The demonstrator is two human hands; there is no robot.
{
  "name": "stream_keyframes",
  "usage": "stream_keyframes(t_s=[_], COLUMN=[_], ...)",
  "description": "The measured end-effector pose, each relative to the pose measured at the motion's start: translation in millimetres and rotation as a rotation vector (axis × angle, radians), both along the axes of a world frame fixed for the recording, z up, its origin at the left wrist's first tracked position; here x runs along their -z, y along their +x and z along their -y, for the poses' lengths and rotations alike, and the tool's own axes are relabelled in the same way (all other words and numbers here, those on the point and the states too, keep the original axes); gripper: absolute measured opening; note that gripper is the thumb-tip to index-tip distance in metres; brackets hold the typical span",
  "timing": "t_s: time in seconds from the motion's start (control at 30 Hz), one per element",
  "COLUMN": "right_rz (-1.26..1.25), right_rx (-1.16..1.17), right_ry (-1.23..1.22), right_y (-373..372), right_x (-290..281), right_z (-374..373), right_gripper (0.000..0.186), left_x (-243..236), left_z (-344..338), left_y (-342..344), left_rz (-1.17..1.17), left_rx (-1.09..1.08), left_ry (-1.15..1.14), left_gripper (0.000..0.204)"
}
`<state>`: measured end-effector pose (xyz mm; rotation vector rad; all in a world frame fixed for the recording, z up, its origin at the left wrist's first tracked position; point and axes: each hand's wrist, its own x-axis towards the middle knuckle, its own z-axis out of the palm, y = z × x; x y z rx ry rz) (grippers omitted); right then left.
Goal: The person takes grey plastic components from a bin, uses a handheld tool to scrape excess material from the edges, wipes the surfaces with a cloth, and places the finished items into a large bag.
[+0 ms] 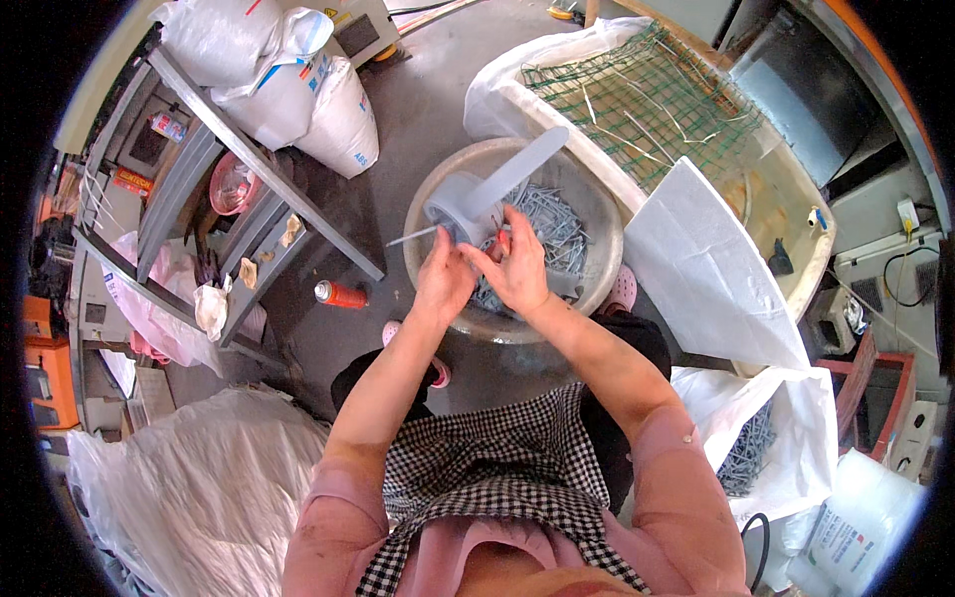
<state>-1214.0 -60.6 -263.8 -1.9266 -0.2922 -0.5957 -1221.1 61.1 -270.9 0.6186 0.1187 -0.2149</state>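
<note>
A grey plastic fan blade (512, 174), with a round hub and long flat blades, is held up over a large round basin (426, 164). My left hand (443, 284) is closed on its hub from the near left side. My right hand (517, 269) is closed at the hub's right side around a small red-handled tool (504, 242); its kind is mostly hidden by the fingers. Below the hands, the basin holds many thin grey plastic scraps (552, 224).
An orange-red spray can (340, 295) stands on the floor at left, beside a grey rack (259, 159). White sacks (338, 119) are stacked behind. To the right are a tub (796, 289) with green netting (647, 99), a white board (711, 269) and a scrap-filled white bag (801, 428).
</note>
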Motion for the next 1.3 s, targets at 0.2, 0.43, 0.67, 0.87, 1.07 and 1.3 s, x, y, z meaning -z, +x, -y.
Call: stream_keyframes(t_s=[0.2, 0.43, 0.67, 0.87, 1.07, 1.3], right_rz=[-0.244, -0.435, -0.06, -0.12, -0.25, 0.031], right_rx=[-0.27, -0.449, -0.513, -0.577, -0.5, -0.68], right_ry=[0.028, -0.064, -0.15, -0.133, -0.236, -0.214], right_y=[-2, 17, 14, 13, 3, 4], right_x=[-13, 8, 13, 2, -2, 10], right_z=[2, 23, 20, 21, 20, 24], right_gripper=[0.066, 0.026, 0.025, 0.023, 0.017, 0.017], left_x=[1, -18, -31, -45, -41, -31], left_z=[-26, -72, -53, -52, -58, -51], left_y=[17, 28, 1, -7, -4, -2], left_rz=[-0.083, -0.102, 0.043, 0.252, 0.177, 0.204], left_rx=[-0.186, -0.029, 0.058, 0.043, 0.011, 0.12], left_ry=[0.116, -0.039, 0.406, 0.739, 0.547, 0.511], left_gripper=[0.041, 0.035, 0.039, 0.039, 0.038, 0.036])
